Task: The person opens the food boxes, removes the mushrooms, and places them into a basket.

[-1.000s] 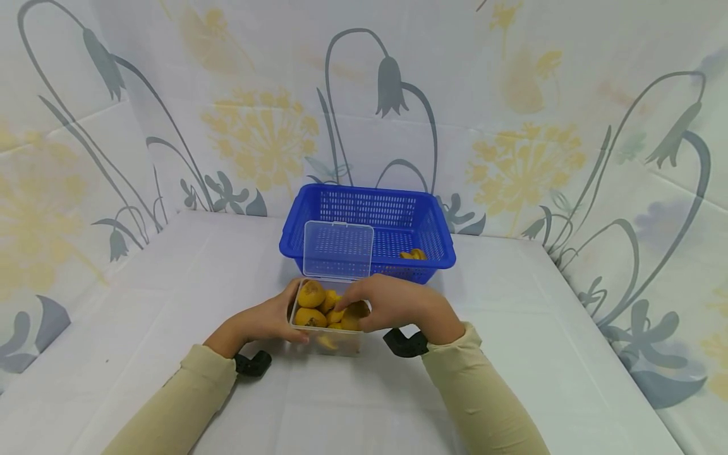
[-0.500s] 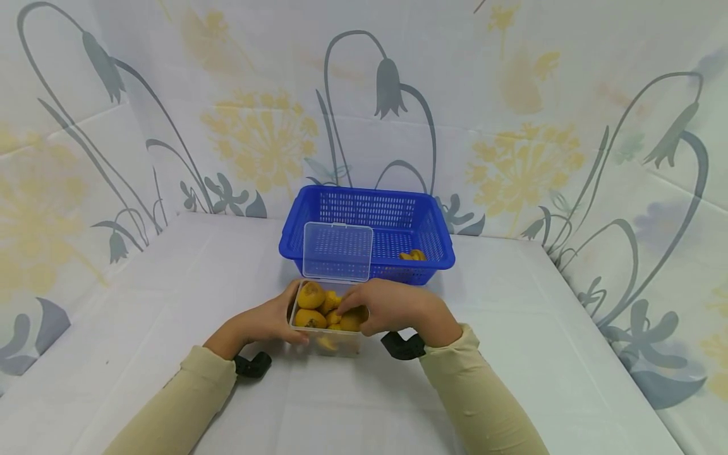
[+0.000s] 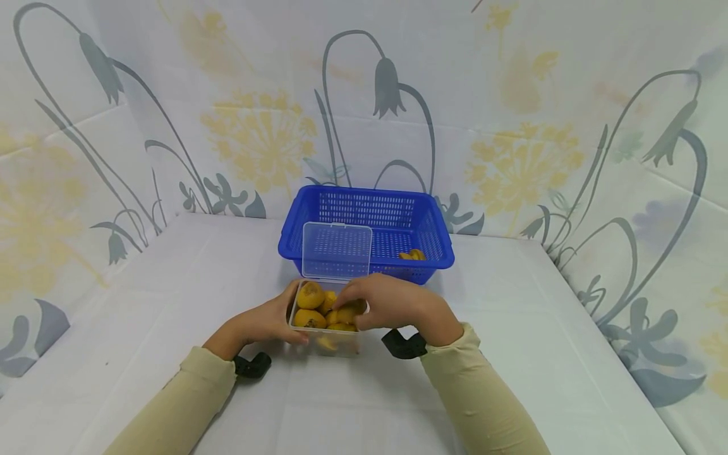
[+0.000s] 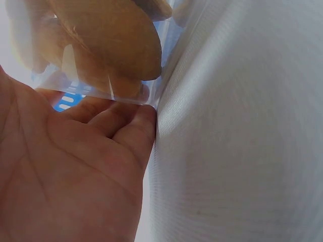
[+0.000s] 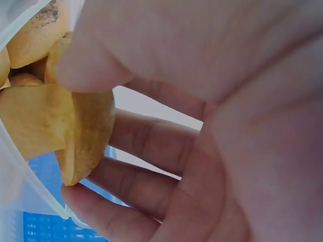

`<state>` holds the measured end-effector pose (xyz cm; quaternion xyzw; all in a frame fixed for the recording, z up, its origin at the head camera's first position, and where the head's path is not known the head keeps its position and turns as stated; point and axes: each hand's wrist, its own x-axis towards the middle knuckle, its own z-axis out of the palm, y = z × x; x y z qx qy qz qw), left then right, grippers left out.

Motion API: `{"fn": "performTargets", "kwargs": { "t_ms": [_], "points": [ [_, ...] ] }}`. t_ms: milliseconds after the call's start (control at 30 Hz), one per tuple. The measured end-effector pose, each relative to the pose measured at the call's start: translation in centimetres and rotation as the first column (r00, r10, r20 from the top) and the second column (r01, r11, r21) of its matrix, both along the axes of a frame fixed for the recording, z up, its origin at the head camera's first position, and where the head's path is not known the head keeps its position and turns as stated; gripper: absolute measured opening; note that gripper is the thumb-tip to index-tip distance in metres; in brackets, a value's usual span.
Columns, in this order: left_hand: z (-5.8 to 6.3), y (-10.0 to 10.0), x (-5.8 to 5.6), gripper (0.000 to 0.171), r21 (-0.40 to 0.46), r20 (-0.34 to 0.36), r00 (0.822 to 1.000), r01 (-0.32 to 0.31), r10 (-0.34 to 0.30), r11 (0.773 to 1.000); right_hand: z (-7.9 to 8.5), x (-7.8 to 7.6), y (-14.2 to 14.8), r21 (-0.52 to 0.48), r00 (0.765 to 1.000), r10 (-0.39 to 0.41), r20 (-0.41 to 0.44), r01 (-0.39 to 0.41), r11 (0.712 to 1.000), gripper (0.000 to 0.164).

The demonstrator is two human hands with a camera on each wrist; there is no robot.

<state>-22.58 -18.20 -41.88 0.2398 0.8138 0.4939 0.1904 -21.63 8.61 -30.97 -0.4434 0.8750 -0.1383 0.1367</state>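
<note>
A clear plastic box full of yellow-brown mushrooms stands on the white cloth, its see-through lid swung up at the back. My left hand grips the box's left side, the thumb along the front wall. In the left wrist view, fingers press against the box wall, with mushrooms showing through it. At the box's right end my right hand holds a mushroom by its cap, thumb on one side and fingers on the other. Its stem points into the box. Other mushrooms fill the left part.
Behind the box stands a blue perforated basket, partly seen through the raised lid. A few small yellow mushrooms lie in its right front corner. A flower-patterned cloth hangs behind the table and at both sides.
The right hand has shifted slightly at the box's right end, and the mushroom under its fingers now lies at a different angle over the others. The left hand and box stay put.
</note>
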Motion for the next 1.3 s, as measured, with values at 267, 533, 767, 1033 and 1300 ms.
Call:
{"fn": "performTargets", "kwargs": {
  "t_ms": [267, 533, 767, 1033, 1300],
  "points": [
    [0.2, 0.0, 0.1, 0.105, -0.001, 0.001, 1.000, 0.000, 0.000, 1.000, 0.4, 0.0, 0.3, -0.066, 1.000, 0.008, -0.009, -0.009, 0.998, 0.034],
    [0.3, 0.1, 0.2, 0.106, 0.018, -0.004, 1.000, 0.008, -0.008, 1.000, 0.8, -0.1, 1.0, -0.128, 0.999, -0.020, -0.047, 0.014, 0.992, 0.036],
    [0.3, 0.1, 0.2, 0.107, -0.006, -0.004, 1.000, -0.006, 0.006, 1.000, 1.2, -0.2, 1.6, -0.180, 0.995, -0.069, -0.070, 0.056, 0.982, 0.034],
    [0.3, 0.1, 0.2, 0.111, -0.018, -0.006, 1.000, -0.010, 0.010, 1.000, 1.4, -0.7, 2.5, -0.277, 0.991, -0.072, -0.114, 0.037, 0.960, 0.028],
    [0.3, 0.2, 0.2, 0.111, -0.019, -0.001, 1.000, -0.014, 0.014, 1.000, 1.8, -1.1, 3.5, -0.375, 0.990, -0.077, -0.121, 0.026, 0.927, 0.029]
  ]
}}
